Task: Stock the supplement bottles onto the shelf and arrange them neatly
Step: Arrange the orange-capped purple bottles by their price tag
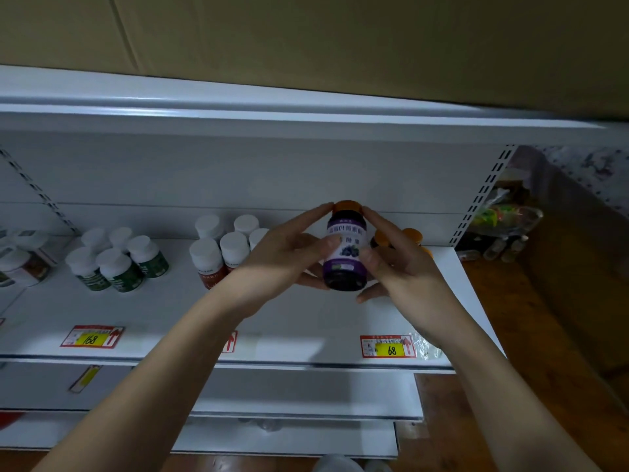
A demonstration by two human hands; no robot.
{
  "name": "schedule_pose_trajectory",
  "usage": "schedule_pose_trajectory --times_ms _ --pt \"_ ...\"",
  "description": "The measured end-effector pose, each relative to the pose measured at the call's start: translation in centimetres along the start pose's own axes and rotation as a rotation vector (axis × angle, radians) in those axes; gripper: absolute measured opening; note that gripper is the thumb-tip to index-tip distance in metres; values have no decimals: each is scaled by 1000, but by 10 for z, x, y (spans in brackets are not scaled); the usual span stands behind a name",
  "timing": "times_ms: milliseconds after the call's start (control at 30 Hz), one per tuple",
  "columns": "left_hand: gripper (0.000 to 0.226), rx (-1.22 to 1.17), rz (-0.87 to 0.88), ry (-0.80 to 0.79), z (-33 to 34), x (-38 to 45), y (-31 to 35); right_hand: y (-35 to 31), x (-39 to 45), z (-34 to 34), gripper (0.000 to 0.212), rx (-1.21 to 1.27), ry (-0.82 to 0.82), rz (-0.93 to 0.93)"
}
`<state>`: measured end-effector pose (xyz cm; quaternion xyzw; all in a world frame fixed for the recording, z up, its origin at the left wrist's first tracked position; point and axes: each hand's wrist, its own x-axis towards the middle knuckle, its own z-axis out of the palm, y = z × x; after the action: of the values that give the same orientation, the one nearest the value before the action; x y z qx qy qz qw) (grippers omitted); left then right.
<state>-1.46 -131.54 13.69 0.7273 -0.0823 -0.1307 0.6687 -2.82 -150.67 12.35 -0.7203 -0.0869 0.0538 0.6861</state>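
- The purple bottle point(345, 253) with the orange cap is held upright in front of the white shelf point(306, 321), between both hands, its label facing the camera; whether its base touches the shelf I cannot tell.
- The left hand point(289, 253) grips its left side, index finger up at the cap and thumb across the label; the right hand point(398, 260) grips the right side in the same way, so both are clamped on the 1 bottle.
- Just behind the right hand stand 2 orange-capped bottles point(408, 238), partly hidden.
- Risk: pushing the bottle back could knock those 2 over, since the right hand's knuckles lie very near them and block the view of the gap.
- Risk: set down askew, the label would turn away and spoil the row.
- To the left, the red-labelled white-capped bottles point(221, 253) sit close to the left wrist; a sweeping forearm could tip them. The green-labelled group point(117, 264) is well apart.
- Open room: bare shelf lies in front of the bottle, out to the front lip with the 68 price tag point(388, 347).
- The shelf's right end is near the right forearm, so little room remains on that side.
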Motion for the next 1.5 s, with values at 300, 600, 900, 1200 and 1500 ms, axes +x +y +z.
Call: schedule_pose_trajectory --times_ms 300,600,900,1200,1500 --pt "61 68 -255 91 4 10 24 -15 12 15 55 -58 162 165" --pt "57 75 -256 73 1 9 27 -17 12 17 53 -69 156 149" --pt "65 70 -179 -10 -7 10 16 -8 7 2 44 -83 32 82" --pt "58 21 -82 -47 2 17 -1 12 10 -17 54 -64 -48 18" --pt "54 -20 -61 40 40 37 -46 53 5 -42 57 -160 -74 29"
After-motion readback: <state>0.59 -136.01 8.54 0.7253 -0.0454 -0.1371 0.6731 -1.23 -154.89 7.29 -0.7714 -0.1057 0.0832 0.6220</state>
